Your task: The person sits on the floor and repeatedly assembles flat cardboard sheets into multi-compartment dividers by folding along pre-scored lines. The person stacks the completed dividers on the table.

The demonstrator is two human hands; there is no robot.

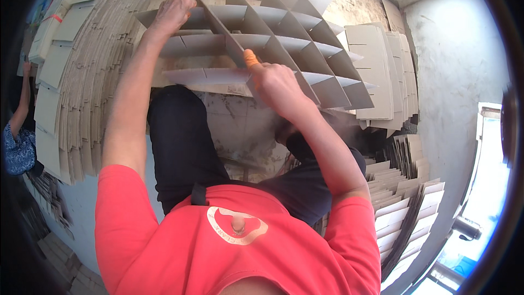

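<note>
Frame centre: right hand (277,84) clamped on long cardboard strip (218,22) slotted into cardboard divider grid (305,49). Upper left: left hand (172,13) gripping grid's far edge. Cardboard stacks (82,76) at left.

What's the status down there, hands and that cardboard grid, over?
Left hand gripping far end of cardboard strip. Right hand pinching its near end, orange-tipped. Divider grid half-assembled. Nothing blocking.
</note>
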